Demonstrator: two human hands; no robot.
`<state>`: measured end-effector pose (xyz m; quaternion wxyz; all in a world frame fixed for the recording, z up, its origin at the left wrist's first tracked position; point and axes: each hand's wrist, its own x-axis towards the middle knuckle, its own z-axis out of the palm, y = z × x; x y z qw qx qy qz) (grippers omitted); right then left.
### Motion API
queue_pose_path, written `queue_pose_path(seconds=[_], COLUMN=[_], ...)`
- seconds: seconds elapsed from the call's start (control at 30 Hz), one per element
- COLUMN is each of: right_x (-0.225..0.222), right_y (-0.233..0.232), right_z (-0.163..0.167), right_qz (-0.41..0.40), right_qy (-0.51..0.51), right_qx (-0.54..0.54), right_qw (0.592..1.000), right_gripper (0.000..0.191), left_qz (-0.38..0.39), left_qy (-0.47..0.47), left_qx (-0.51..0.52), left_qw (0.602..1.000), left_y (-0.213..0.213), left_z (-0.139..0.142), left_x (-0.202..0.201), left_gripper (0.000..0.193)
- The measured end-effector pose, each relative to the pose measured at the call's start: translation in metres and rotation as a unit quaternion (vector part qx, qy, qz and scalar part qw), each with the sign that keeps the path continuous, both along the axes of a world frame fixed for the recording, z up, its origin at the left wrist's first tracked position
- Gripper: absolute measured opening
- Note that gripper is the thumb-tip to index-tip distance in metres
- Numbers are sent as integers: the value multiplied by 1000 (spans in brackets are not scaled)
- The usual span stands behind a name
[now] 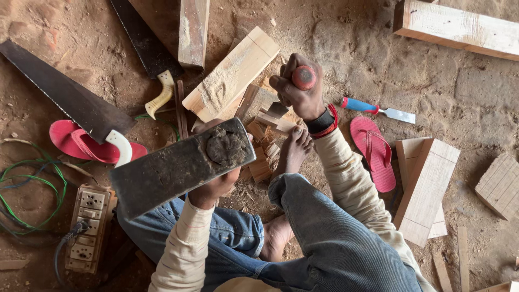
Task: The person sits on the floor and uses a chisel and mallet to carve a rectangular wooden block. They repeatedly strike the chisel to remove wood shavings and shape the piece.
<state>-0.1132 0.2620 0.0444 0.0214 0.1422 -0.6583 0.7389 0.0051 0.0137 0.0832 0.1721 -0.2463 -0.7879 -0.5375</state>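
A person is sitting on the dirt floor [335,48], legs folded, with a long plank [459,27] lying far off at the upper right and two saws [70,97] resting to the left beside a red sandal [81,143]. The left hand [213,186] is gripping a heavy metal block [181,167], holding it raised and tilted above the lap, near the small pile of wood pieces [262,148]. The right hand [300,89] is clenching a red-capped chisel [304,77] over a wood piece [259,103] that a bare foot [294,151] is pressing on, while a blue-handled chisel [373,109] is lying just beside it.
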Motion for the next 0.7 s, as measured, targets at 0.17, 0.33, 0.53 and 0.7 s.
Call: queue_pose_path(seconds=[0.17, 0.33, 0.53, 0.7], right_x=[4, 14, 13, 31], right_y=[-5, -8, -8, -8], right_z=[-4, -21, -28, -26], right_qz=[2, -6, -14, -16], right_qy=[14, 106, 43, 120], right_qx=[32, 95, 130, 109], right_qw=[999, 990, 990, 987], right_gripper=[28, 24, 27, 59], left_qz=[-18, 48, 2, -54], left_qy=[-13, 88, -127, -12], left_qx=[10, -121, -213, -243], left_qw=[1000, 988, 969, 968], left_y=[1, 3, -3, 26], left_z=[-8, 26, 80, 65], left_x=[2, -17, -68, -81], left_gripper=[25, 46, 26, 49])
